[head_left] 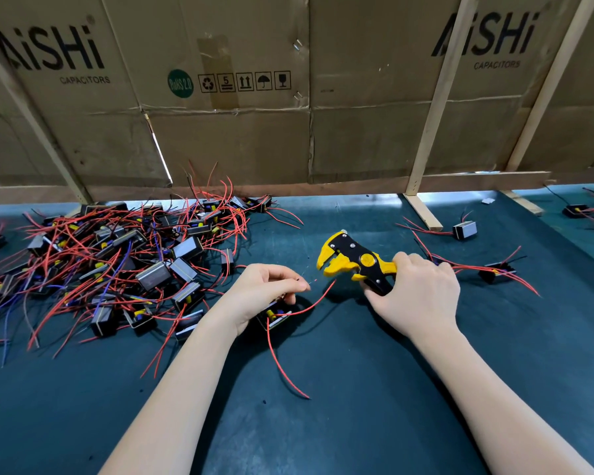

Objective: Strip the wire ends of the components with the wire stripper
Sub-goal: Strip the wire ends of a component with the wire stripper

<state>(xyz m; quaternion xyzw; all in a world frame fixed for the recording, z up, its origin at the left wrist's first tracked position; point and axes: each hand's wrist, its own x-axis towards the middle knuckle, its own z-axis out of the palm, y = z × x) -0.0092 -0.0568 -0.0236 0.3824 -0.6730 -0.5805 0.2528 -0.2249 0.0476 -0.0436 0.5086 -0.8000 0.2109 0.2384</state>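
- Right hand: fingers curled round the handles of the wire stripper, a yellow and black tool held just above the dark green table mat; its jaws point away from the person and to the left, and stand parted with nothing seen between them
- Left hand: just left of the wire stripper and apart from it, thumb and forefinger pinching a thin wire end whose tip points toward the tool's jaws (the tip is too fine to say whether it is bare)
- Held component: a small black block with a yellow part, lying under the left hand, below and left of the wire stripper; whether it rests on the mat or is carried by the lower fingers cannot be told
- Red leads run from that component, one curving up toward the wire stripper, another trailing down toward the person
- Pile of components: well to the left of the wire stripper, many black and grey blocks tangled in red and blue wires
- Loose components: to the right of the wire stripper, behind the right hand, with red leads; one more grey block lies farther back
- Cardboard wall: behind the wire stripper, braced by wooden slats, printed "AiSHi CAPACITORS"
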